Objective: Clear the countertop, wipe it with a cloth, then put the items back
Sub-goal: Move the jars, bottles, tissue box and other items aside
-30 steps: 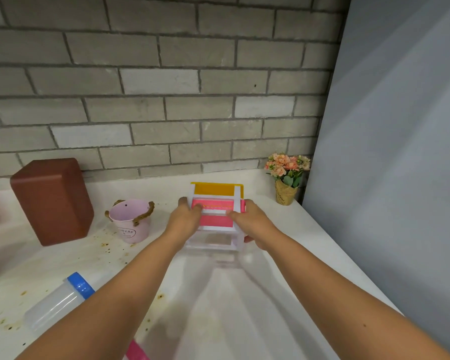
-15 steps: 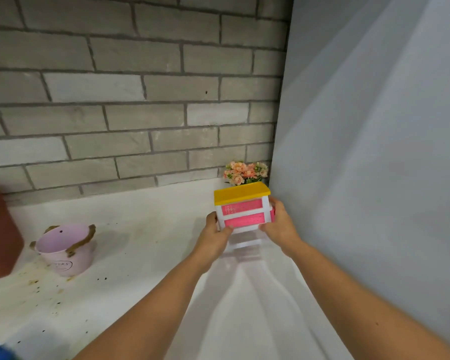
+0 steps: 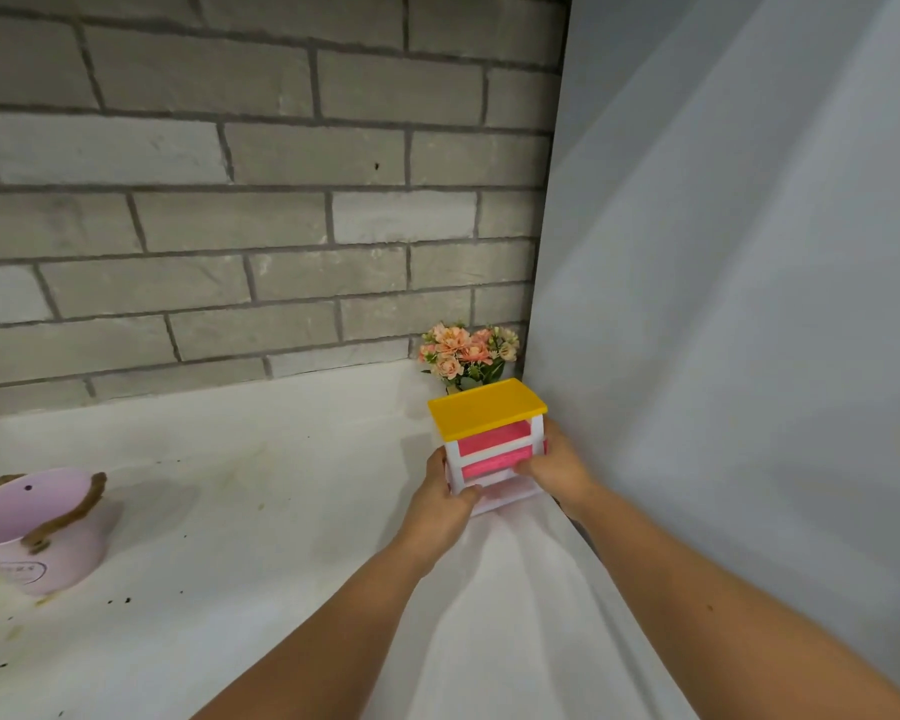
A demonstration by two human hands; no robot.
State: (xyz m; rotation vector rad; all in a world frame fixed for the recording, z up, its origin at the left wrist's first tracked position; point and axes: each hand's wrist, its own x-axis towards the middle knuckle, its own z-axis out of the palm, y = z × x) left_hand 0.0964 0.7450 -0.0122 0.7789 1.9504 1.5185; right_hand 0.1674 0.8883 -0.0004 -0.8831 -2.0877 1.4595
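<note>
Ideally, with the left hand (image 3: 440, 504) and right hand (image 3: 557, 470) clasping opposite sides of the small drawer unit (image 3: 489, 444) low over the countertop's (image 3: 281, 485) back right corner, just before the flowers (image 3: 463, 353), it moves level so no drawer slides out.

A wall of grey bricks (image 3: 261, 210) with darker mortar lines, laid in staggered courses, fills the back of the view and meets a smooth, pale grey-blue side wall (image 3: 749, 304) in a vertical corner on the right. Below them runs a white countertop (image 3: 261, 501), which butts against both walls and carries brown smears and dark specks toward its left end. Soft, even light falls on it all, with faint diagonal bands of shade crossing the side wall.
</note>
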